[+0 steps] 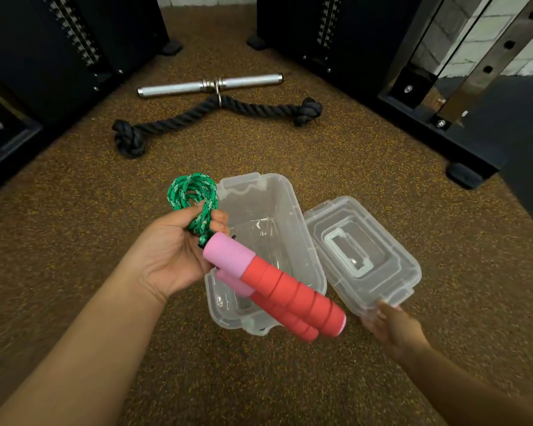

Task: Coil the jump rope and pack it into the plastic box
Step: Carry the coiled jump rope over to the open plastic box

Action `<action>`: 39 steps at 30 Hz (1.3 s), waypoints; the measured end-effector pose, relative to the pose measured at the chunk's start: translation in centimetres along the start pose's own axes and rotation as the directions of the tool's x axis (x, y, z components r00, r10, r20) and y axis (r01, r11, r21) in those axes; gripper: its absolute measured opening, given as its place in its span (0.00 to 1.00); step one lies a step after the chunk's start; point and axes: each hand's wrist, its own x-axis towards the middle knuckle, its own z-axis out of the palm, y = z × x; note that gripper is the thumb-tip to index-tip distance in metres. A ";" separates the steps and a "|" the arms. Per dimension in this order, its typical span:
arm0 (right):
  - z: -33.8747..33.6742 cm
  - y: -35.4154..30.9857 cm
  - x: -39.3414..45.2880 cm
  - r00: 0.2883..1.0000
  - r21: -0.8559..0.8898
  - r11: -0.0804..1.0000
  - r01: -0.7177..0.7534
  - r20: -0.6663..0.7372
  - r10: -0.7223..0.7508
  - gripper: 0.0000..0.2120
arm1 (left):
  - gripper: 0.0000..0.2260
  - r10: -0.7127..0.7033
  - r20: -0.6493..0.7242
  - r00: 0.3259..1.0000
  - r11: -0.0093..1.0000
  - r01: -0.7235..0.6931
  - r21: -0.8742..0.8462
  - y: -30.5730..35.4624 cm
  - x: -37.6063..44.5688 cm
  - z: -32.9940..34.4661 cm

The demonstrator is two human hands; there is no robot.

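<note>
— Where are we with the jump rope (243, 259)?

— We have it coiled, we'd say. Our left hand (170, 250) grips the green cord (194, 198) bunched into loops, fingers curled round it, with the two pink-and-red foam handles (290, 290) sticking out toward our right hand, side by side.

— And the plastic box (305, 250)?

— It sits open on the floor directly under the handles, just beyond the left hand. Its lid (391, 256) lies beside it, and our right hand (391, 330) touches the lid's near edge; fingers look loosely curled, but we cannot tell whether they actually grip it.

— So, packing next?

— We think so. We need to lower the bundle in, cord end first toward the far wall, and angle the handles lengthwise so they fit before the lid goes on.
</note>
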 end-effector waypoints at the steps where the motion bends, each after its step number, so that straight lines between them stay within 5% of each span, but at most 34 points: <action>1: 0.2 0.4 0.4 0.999 -0.089 0.996 -0.017 -0.038 0.014 0.12 | 0.05 0.005 -0.018 1.000 1.000 -0.005 -0.009 -0.1 0.2 0.2; 6: 0.4 0.7 -0.1 0.996 -0.664 0.746 -0.056 -0.088 -0.003 0.12 | 0.05 0.026 -0.081 0.996 0.998 -0.031 -0.060 -0.5 0.7 0.6; 9: 1.4 -1.7 -1.2 0.969 -0.781 0.597 0.185 0.044 -0.242 0.11 | 0.05 0.026 -0.081 0.996 0.997 -0.031 -0.067 -0.6 1.0 0.4; 12: 4.3 -5.5 -3.3 0.872 -0.604 0.649 0.462 0.176 -0.457 0.09 | 0.04 0.029 -0.088 0.996 0.998 -0.034 -0.054 -0.8 1.4 0.2; 15: 8.4 -9.0 -6.3 0.758 -0.301 0.716 0.630 0.438 -0.483 0.18 | 0.04 0.033 -0.091 0.995 0.999 -0.036 -0.037 -1.0 1.9 0.0; 18: 12.4 -10.1 -9.5 0.553 -0.230 0.693 0.683 0.783 -0.285 0.27 | 0.03 0.054 -0.097 0.994 0.999 -0.054 -0.003 -1.1 2.5 0.0; 21: 15.7 -8.9 -11.5 0.446 -0.349 0.606 0.715 0.895 -0.011 0.31 | 0.04 0.086 -0.085 0.993 0.996 -0.083 0.043 -1.1 2.9 0.6; 26: 18.5 -6.4 -12.2 0.517 -0.472 0.400 0.786 0.856 -0.007 0.16 | 0.06 0.162 -0.103 0.981 0.977 -0.145 0.158 -0.9 4.4 1.1; 39: 20.2 -6.1 -9.6 0.578 -0.308 0.563 0.767 0.712 -0.399 0.14 | 0.04 0.269 0.039 0.962 0.925 -0.269 0.268 0.6 8.1 4.2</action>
